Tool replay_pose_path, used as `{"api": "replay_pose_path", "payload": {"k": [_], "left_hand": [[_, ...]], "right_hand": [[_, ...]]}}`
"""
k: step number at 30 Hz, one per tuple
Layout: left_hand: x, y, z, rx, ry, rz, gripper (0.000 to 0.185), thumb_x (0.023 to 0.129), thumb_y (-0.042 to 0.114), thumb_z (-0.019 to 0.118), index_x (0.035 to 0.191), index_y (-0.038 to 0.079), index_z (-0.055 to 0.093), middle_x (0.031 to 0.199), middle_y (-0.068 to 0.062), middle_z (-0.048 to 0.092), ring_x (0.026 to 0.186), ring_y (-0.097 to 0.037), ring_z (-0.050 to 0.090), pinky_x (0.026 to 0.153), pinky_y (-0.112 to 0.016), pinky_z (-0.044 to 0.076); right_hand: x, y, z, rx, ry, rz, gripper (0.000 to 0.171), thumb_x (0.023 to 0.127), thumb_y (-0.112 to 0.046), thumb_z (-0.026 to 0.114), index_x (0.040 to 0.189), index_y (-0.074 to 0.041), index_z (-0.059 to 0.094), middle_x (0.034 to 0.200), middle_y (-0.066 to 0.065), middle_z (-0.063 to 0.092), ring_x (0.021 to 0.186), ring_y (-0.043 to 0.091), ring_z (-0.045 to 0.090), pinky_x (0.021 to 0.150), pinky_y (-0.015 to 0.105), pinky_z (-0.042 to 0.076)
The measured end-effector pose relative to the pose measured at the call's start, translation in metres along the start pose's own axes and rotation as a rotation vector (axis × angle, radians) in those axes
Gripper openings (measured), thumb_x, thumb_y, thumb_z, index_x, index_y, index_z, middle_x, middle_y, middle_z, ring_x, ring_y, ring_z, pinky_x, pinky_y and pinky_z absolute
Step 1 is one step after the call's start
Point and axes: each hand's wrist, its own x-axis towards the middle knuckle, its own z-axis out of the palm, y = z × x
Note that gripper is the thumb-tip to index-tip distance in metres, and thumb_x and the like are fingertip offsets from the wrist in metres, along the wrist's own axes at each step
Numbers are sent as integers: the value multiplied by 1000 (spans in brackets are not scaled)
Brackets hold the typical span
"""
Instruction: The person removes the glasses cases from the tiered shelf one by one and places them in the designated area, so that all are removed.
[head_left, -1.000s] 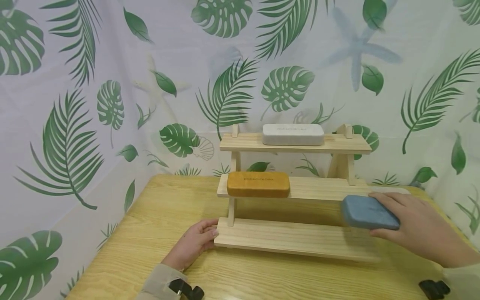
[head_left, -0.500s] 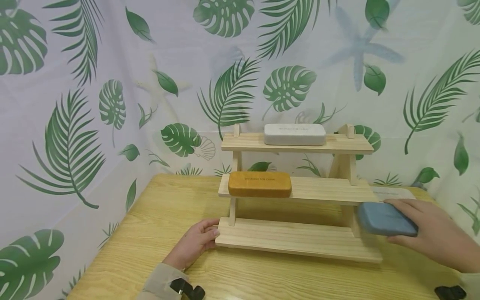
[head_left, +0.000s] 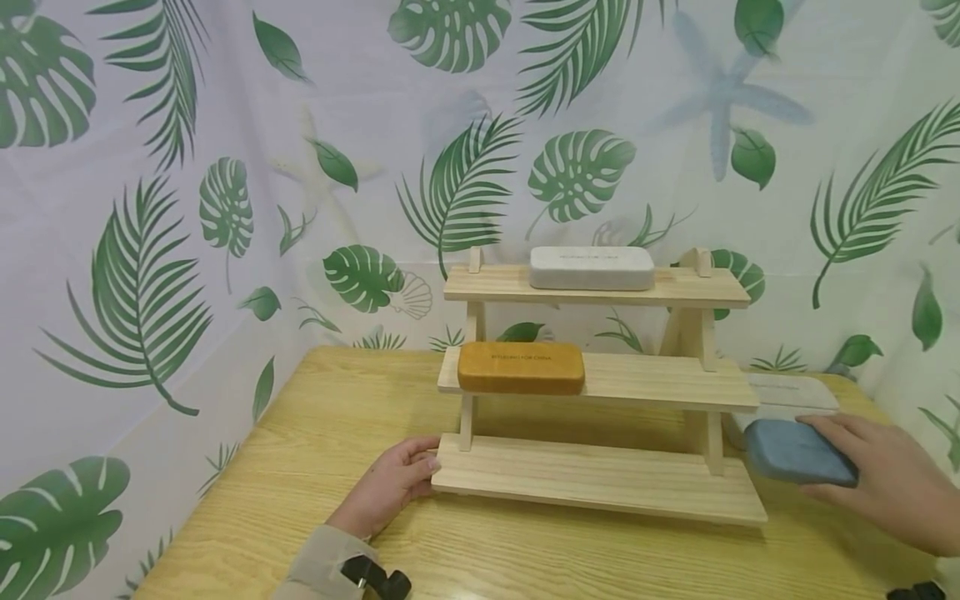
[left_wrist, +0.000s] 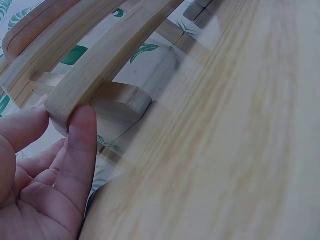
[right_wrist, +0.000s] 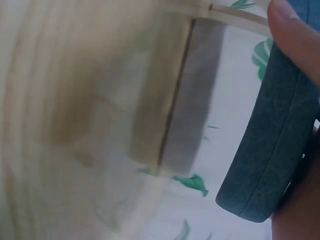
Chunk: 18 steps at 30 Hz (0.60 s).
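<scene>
A three-tier wooden display stand (head_left: 592,475) stands on the table. My left hand (head_left: 390,487) pinches the left end of its lowest shelf between thumb and fingers; the left wrist view shows this shelf end (left_wrist: 75,95) up close. Out past the stand's right side, my right hand (head_left: 885,475) grips a blue glasses case (head_left: 798,450), thumb on the near side and fingers over the far side. In the right wrist view the case (right_wrist: 270,145) looks dark teal and closed. Behind it lies a pale grey-white case (head_left: 795,390), partly covered by the blue one.
On the middle shelf, toward the left, lies an orange-brown glasses case (head_left: 521,368). A white case (head_left: 592,268) sits on the top shelf. Behind the yellow wood-grain table (head_left: 300,417) hangs a leaf-printed cloth (head_left: 337,108).
My right hand has moved right and toward me with the blue case, away from the stand, uncovering more of the pale case. The left hand stays at the shelf end.
</scene>
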Motion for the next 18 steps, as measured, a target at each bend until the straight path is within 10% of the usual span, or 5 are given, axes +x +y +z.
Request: {"api": "replay_pose_path", "payload": {"k": [18], "left_hand": [[1,-2,0,-42,-7,4,59,107,21,55,155,-4,31,127,-18,55,113,-23,60,94,-36,54]], "right_hand": [[-3,17,32,32,-239,133,109,71,-69,79,151,-5,42,141,31,40,119,61,40,83,80,29]]}}
